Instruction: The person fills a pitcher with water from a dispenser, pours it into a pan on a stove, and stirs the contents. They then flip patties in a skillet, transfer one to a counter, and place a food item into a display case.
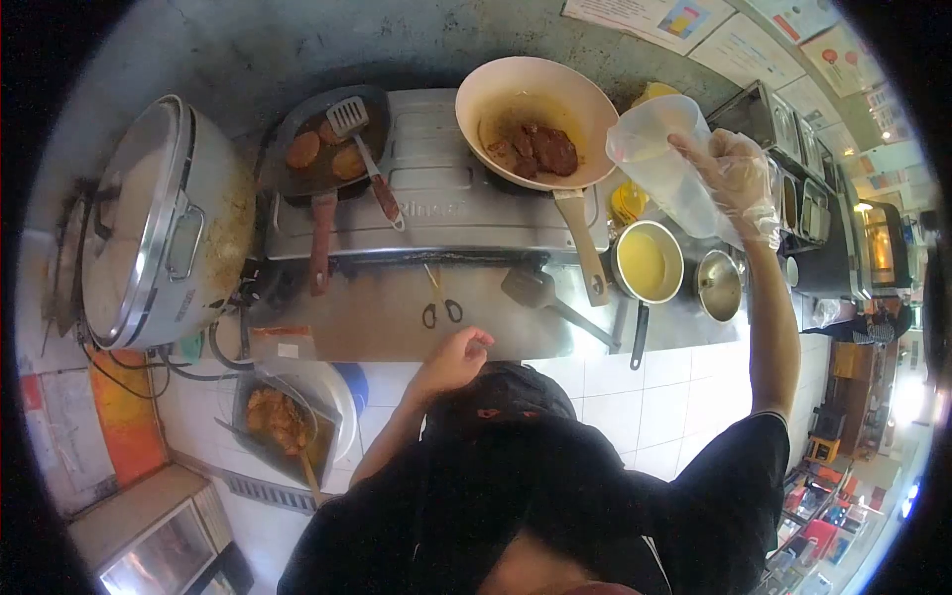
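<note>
My right hand [739, 183], in a thin clear glove, is raised over the right end of the counter. It grips a clear plastic bag [659, 154] that hangs open beside a cream frying pan [535, 94] holding dark brown meat [540, 149]. My left hand [454, 362] hovers low at the counter's front edge with its fingers curled together, and nothing shows in it. Scissors [441, 309] lie on the steel counter just beyond that hand.
A dark pan [332, 144] with patties and a slotted spatula sits on the steel stove [436, 198]. A large lidded cooker [159, 228] stands at left. Another spatula [535, 290], a pot of yellow liquid [647, 263] and a small lidded pot [719, 285] are at right. A tray of fried food [283, 421] sits below.
</note>
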Demonstrator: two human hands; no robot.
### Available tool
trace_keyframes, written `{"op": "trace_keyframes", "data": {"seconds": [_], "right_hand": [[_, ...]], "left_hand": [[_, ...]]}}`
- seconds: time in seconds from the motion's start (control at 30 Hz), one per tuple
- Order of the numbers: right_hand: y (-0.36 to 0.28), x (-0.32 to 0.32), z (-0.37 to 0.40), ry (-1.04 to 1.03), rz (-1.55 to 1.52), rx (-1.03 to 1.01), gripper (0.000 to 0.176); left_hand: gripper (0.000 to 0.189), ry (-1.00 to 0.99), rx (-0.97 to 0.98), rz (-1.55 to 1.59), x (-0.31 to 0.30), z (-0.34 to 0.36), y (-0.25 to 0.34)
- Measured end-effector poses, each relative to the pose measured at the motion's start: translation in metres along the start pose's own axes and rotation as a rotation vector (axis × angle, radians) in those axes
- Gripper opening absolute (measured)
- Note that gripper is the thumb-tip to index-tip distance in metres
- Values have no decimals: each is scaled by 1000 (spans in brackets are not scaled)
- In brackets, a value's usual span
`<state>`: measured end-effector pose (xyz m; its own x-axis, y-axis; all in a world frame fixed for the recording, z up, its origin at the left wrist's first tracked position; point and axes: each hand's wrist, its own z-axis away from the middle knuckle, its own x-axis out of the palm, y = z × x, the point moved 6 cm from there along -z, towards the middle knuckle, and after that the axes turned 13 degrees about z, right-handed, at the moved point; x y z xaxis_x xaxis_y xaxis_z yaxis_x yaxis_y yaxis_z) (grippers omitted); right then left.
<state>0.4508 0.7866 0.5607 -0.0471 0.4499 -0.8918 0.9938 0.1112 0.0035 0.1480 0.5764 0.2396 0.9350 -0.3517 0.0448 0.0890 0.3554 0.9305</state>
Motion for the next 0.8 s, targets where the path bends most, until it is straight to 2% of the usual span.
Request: {"op": "trace_keyframes", "data": {"seconds": [0.17, 0.27, 0.33, 0.47, 0.57, 0.73, 0.8], "right_hand": [[3, 4, -5, 26, -18, -102, 61], [7, 9, -9, -10, -58, -82, 61], [7, 9, -10, -1, -97, -109, 62], [1, -2, -8, 12, -115, -140, 62], [-5, -5, -9, 48, -41, -216, 63], [8, 3, -9, -64, -233, -88, 57], [23, 14, -9, -85, -185, -30, 54]], "left_hand": [[23, -34, -21, 30, 24, 5, 7], [24, 4, 73, -48, 33, 9, 13], [25, -9, 4, -13, 41, 11, 11], [24, 87, -28, 26, 51, 18, 5], [25, 150, 24, 11, 54, 23, -2], [27, 174, 65, 7, 67, 32, -7], [27, 206, 43, -6, 71, 41, -2]]}}
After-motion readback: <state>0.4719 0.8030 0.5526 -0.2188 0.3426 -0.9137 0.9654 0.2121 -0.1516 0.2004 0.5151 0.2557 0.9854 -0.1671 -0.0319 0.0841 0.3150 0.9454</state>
